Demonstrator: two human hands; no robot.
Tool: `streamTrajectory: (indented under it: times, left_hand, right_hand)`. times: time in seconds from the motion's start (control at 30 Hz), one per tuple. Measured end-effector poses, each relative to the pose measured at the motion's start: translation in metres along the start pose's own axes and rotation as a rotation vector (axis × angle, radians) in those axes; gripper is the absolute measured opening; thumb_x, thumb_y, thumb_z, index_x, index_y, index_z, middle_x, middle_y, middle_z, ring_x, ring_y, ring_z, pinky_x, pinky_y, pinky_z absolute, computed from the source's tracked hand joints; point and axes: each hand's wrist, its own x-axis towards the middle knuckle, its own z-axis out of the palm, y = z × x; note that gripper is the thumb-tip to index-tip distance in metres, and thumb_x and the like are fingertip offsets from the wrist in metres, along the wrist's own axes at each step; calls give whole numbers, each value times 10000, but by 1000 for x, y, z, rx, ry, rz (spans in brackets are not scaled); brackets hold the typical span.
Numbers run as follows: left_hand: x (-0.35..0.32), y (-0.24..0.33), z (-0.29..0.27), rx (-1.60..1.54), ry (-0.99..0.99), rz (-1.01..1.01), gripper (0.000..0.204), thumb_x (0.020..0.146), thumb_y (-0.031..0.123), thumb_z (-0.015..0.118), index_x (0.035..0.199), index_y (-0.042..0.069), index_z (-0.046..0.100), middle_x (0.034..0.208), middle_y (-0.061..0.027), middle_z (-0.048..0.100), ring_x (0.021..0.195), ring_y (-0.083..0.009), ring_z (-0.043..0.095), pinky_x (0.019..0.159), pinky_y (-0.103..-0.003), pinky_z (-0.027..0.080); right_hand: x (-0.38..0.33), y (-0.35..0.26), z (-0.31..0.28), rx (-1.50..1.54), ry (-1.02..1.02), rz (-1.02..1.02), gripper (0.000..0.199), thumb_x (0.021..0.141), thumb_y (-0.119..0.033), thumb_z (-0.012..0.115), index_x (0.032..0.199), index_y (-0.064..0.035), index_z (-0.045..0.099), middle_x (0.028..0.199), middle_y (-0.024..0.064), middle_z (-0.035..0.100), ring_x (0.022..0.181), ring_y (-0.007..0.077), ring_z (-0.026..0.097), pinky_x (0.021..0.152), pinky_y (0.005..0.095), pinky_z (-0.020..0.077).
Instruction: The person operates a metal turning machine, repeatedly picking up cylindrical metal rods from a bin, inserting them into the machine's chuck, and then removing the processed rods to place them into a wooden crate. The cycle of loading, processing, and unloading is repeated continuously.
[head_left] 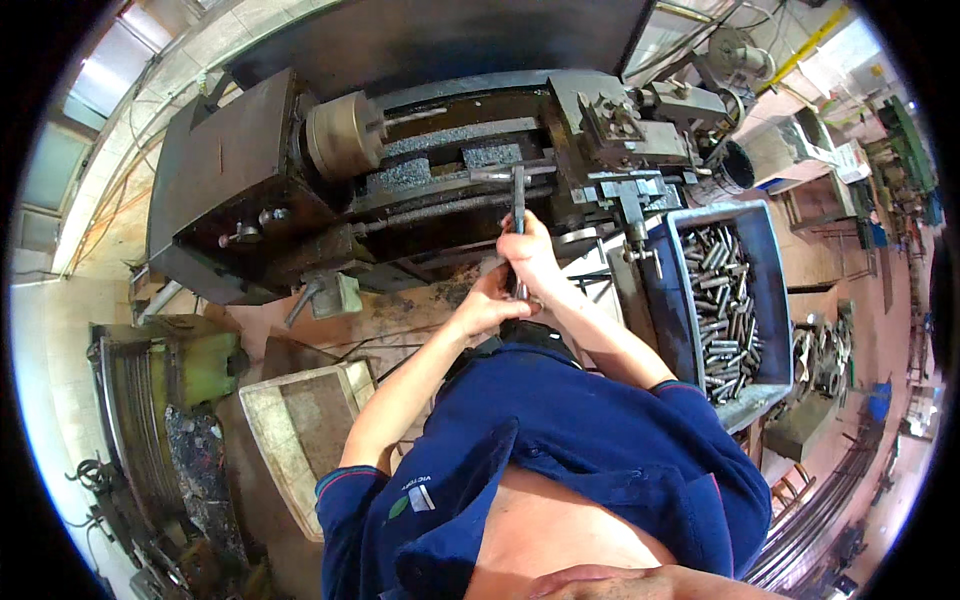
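A long, slim metal tool that looks like a caliper (518, 205) stands out in front of my body, its far end pointing toward the lathe bed. My right hand (532, 258) is closed around its middle. Just below, my left hand (488, 303) is closed at the near end, thumb stretched across; part of its grip is hidden. Beyond the hands is the lathe (235, 180), with its round chuck (338, 135) at the left and its carriage (625, 130) at the right. Metal chips (400, 175) lie in the bed.
To my right a blue bin (668, 300) holds many short metal rods (722, 310). A pale, shallow tray (280, 425) sits low at the left. A dark bucket (728, 170) stands behind the bin. Long bars (820, 520) lie on the floor at the far right.
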Motion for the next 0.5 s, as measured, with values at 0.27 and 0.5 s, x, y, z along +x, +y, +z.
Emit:
streamTrajectory:
  times: [0.27, 0.5]
  left_hand:
    - [75, 35, -10, -103, 96, 83, 639, 578, 178, 779, 1090, -35, 461, 976, -76, 559, 874, -153, 559, 740, -267, 470]
    - [87, 57, -19, -51, 112, 97, 523, 583, 204, 745, 1001, 13, 496, 836, -29, 584, 723, -99, 547, 594, -224, 436]
  right_hand:
    - [79, -45, -2, -94, -134, -30, 353, 646, -39, 530, 994, 5, 498, 718, 4, 484, 633, 99, 445, 540, 230, 366]
    - [102, -55, 9, -197, -105, -6, 335, 599, -119, 579, 891, 36, 522, 739, 88, 552, 687, 164, 515, 616, 290, 440]
